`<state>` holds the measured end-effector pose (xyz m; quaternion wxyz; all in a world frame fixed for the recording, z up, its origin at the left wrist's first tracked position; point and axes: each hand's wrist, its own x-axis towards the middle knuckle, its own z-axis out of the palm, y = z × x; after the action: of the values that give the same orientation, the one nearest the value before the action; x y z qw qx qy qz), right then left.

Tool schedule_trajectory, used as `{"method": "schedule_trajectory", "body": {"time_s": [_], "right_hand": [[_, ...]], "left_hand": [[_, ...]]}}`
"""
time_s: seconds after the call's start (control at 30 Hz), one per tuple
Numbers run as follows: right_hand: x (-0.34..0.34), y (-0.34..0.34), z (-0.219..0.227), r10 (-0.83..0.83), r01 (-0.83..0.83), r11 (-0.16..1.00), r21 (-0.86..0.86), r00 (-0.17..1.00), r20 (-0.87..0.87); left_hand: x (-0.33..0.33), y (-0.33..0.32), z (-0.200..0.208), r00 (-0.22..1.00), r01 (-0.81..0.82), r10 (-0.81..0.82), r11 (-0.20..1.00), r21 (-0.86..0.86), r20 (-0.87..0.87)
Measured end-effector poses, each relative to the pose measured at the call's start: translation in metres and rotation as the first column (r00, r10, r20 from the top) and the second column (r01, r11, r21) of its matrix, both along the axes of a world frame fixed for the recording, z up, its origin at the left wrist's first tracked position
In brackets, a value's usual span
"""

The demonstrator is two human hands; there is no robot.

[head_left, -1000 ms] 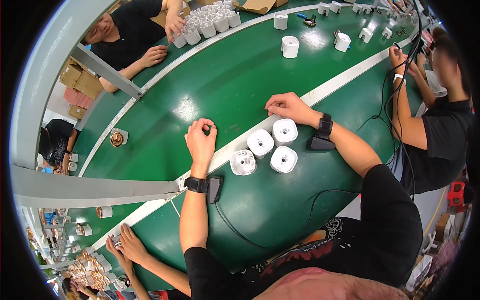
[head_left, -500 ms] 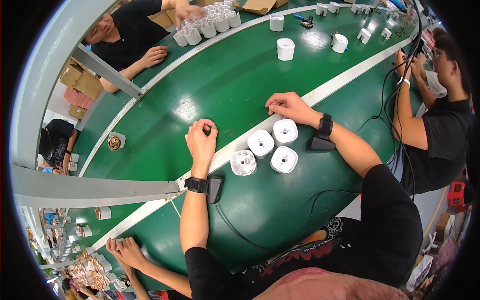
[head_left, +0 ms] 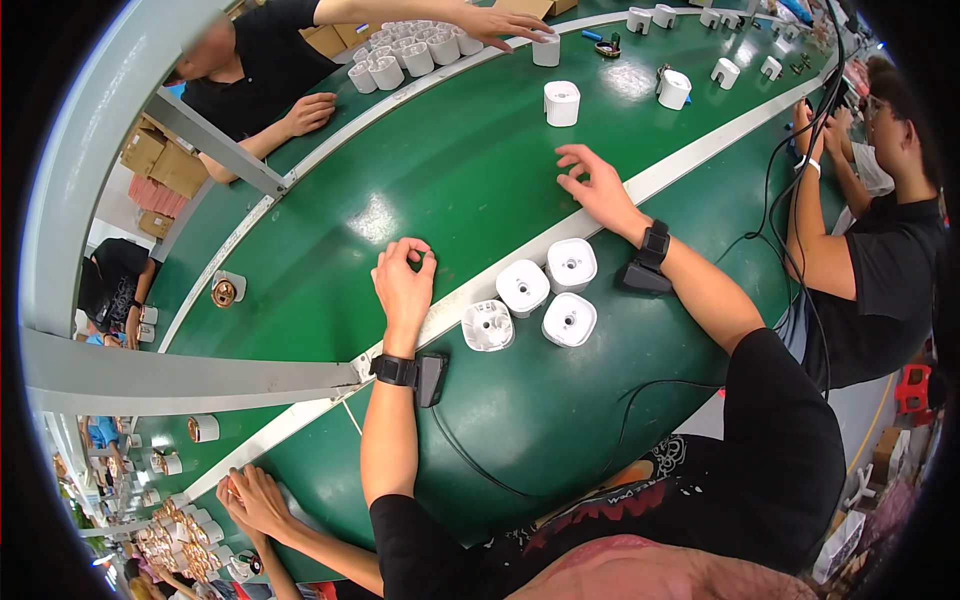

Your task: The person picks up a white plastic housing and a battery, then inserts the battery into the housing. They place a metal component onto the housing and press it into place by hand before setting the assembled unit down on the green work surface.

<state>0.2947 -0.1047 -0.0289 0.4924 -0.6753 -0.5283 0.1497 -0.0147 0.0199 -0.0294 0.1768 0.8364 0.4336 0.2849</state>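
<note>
My right hand (head_left: 597, 187) reaches out over the green belt (head_left: 460, 180) with its fingers apart and nothing in them. Ahead of it stands a white rounded-square plastic housing (head_left: 562, 104), a short gap from the fingertips. My left hand (head_left: 403, 275) hovers at the belt's near edge, fingers loosely bent, a gap between them and the thumb, holding nothing. Between my forearms, on the near green table, three white housings (head_left: 571, 262) show closed faces with a centre hole. Beside them, another housing (head_left: 488, 326) shows its open, ribbed inside.
Across the belt a co-worker's hand (head_left: 500, 24) is at another white housing (head_left: 546, 52). Many housings (head_left: 415, 55) cluster behind it. A metal post (head_left: 190, 375) crosses at left. Black cables (head_left: 800, 180) hang at right. A co-worker's hands (head_left: 255, 500) work at lower left.
My right hand has moved forward and right over the belt, its fingers spreading. Housings on the belt have drifted left. The co-worker's hand across has swung right to a single housing.
</note>
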Motion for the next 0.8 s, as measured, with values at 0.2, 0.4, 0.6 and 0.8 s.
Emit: {"method": "schedule_trajectory", "body": {"time_s": [0.2,0.4,0.6,0.8], "right_hand": [[0.014,0.017,0.007,-0.110,0.108,0.993,-0.046,0.993,-0.050],[0.029,0.036,0.005,-0.138,0.138,0.990,0.006,0.981,0.136],[0.038,0.048,0.006,-0.082,0.088,0.995,-0.041,0.988,0.134],[0.035,0.046,0.009,-0.023,0.022,0.999,-0.030,0.999,-0.048]], "left_hand": [[-0.001,0.000,0.000,1.000,-0.004,0.004,1.000,-0.011,0.002],[0.002,-0.003,0.003,0.997,0.046,-0.045,0.999,-0.003,0.067],[0.007,-0.007,0.009,0.938,0.189,-0.150,0.977,-0.096,0.313],[0.004,-0.009,0.011,0.939,0.194,-0.148,0.974,-0.119,0.311]]}}
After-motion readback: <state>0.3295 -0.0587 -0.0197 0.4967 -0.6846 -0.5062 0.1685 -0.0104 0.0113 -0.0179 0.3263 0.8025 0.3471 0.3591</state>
